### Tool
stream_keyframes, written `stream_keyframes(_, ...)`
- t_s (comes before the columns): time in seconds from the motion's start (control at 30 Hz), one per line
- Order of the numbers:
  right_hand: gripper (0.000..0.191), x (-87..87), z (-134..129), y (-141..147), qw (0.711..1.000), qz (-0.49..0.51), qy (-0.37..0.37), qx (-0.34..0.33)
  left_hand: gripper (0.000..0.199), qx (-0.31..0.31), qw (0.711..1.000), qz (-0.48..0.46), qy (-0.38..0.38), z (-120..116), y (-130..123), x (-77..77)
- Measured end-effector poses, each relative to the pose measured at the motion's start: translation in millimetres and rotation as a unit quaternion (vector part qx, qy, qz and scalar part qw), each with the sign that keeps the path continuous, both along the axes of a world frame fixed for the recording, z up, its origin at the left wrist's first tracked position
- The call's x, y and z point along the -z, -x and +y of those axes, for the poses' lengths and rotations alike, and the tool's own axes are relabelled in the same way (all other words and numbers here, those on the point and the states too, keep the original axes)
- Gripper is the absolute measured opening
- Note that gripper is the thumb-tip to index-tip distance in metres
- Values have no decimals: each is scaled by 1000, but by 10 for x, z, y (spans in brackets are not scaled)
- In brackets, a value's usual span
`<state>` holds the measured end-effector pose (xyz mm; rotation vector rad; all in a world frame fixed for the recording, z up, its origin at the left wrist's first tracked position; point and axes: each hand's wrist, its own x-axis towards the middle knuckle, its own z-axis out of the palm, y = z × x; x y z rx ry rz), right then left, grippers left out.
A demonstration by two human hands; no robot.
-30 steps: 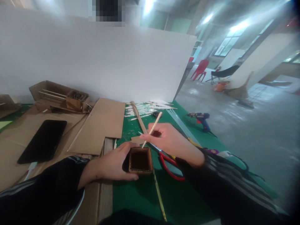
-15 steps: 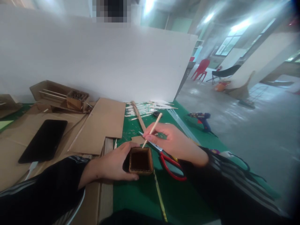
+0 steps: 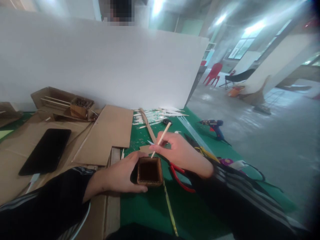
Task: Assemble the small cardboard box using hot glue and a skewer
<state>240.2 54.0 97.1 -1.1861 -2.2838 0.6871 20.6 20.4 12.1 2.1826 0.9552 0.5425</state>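
My left hand (image 3: 125, 173) is wrapped around the left side of a small square cardboard box (image 3: 150, 183), whose top faces me, uncovered and dark inside. In a pinch, my right hand (image 3: 178, 150) holds a thin wooden stick (image 3: 163, 137) at a slant. The stick's lower tip is at the box's far rim; whether it touches the rim I cannot tell. Red-handled scissors (image 3: 178, 178) lie on the green table beneath my right hand and sleeve, partly hidden. A yellowish thin strip (image 3: 170, 210) lies just right of the box, towards me.
Cardboard sheets (image 3: 105, 133) and a black phone (image 3: 46, 151) on a cable lie left. Behind are a cardboard holder (image 3: 81, 108), pale sticks (image 3: 152, 116) and a white partition (image 3: 100, 66). A blue glue gun (image 3: 213, 125) and yellow-handled pliers (image 3: 206, 153) lie right.
My right hand and forearm have shifted slightly left and down, covering more of the scissors and uncovering the yellow handles. The left hand and box stay put.
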Motion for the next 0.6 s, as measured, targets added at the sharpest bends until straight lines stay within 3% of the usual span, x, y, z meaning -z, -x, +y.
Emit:
stream_keyframes(0.33,16,-64,4,-86,996,41,23,-70,87,-11,1000,7,18,-1,59,98)
stream_keyframes(0.6,21,-6,-6,-41,999,1,-11,-35,88,-8,1000,6,11,-3,29,53)
